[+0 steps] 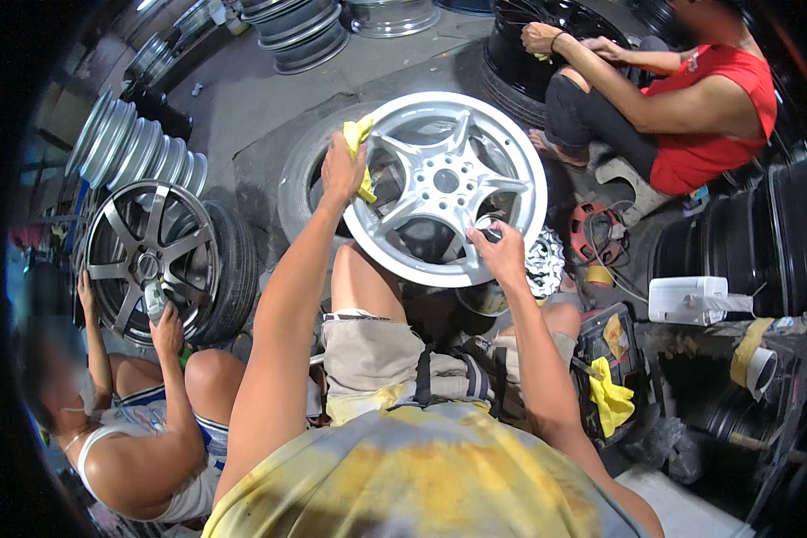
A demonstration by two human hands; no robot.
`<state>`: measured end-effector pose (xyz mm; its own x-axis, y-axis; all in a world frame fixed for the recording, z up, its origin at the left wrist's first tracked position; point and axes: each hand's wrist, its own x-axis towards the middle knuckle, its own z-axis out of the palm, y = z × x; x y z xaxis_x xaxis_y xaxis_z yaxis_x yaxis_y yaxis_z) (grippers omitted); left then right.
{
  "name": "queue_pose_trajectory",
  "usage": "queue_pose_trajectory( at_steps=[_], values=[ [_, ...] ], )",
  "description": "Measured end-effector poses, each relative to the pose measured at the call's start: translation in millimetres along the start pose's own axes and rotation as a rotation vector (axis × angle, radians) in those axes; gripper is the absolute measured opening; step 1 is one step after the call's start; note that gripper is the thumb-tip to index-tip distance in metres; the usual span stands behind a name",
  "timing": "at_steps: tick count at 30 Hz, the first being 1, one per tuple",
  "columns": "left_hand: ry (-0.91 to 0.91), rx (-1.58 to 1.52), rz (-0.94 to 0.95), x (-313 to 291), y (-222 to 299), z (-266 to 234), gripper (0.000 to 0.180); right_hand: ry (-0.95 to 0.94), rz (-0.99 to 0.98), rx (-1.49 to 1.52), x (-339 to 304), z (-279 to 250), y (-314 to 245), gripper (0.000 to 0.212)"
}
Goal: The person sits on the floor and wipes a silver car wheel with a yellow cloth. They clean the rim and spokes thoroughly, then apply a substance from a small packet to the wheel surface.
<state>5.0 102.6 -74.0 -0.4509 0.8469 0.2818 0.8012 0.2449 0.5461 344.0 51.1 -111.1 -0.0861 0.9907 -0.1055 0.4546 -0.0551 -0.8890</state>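
A silver six-spoke wheel rim [406, 212] lies face up and slightly tilted in front of me, above a tire [294, 193]. My left hand [342, 170] is closed on a yellow cloth [360, 148] at the rim's left edge. On the lower right spoke, my right hand [500, 248] has its fingers pinched together. Something small and pale shows at its fingertips, too small to name. Just right of that hand, a shiny chrome piece [544, 262] with a lumpy edge sits partly under the rim.
On the left, a person [143, 448] works on a dark wheel rim [117, 235]; at upper right, another in red [708, 117] handles a black rim [502, 63]. Stacked rims [300, 40] stand behind. A toolbox [592, 350] with a yellow glove [611, 399] is at my right.
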Motion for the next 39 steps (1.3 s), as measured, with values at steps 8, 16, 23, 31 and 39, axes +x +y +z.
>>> queue_pose_trajectory(
  at_steps=[8, 16, 23, 31, 39],
  values=[
    [0.187, 0.142, 0.144, -11.0, 20.2, -13.8, 0.043, 0.005, -0.091, 0.036, 29.2, 12.5, -16.9, 0.048],
    [-0.137, -0.228, 0.513, -51.7, 112.5, 31.1, 0.054, 0.165, -0.128, -0.01, -30.2, -33.5, -13.3, 0.036],
    [-0.228, -0.216, 0.647, -156.1, 122.0, 57.8, 0.05, 0.216, -0.138, 0.153, -70.9, -81.4, 31.1, 0.024],
    [-0.724, -0.237, 0.717, -198.5, 107.9, 5.6, 0.048, 0.119, -0.028, 0.54, -103.3, -60.1, 44.6, 0.023],
    [-0.495, 0.252, 0.648, -146.5, 38.2, -52.1, 0.023, 0.043, -0.092, 0.516, -96.2, -68.8, 48.9, 0.02]
  ],
)
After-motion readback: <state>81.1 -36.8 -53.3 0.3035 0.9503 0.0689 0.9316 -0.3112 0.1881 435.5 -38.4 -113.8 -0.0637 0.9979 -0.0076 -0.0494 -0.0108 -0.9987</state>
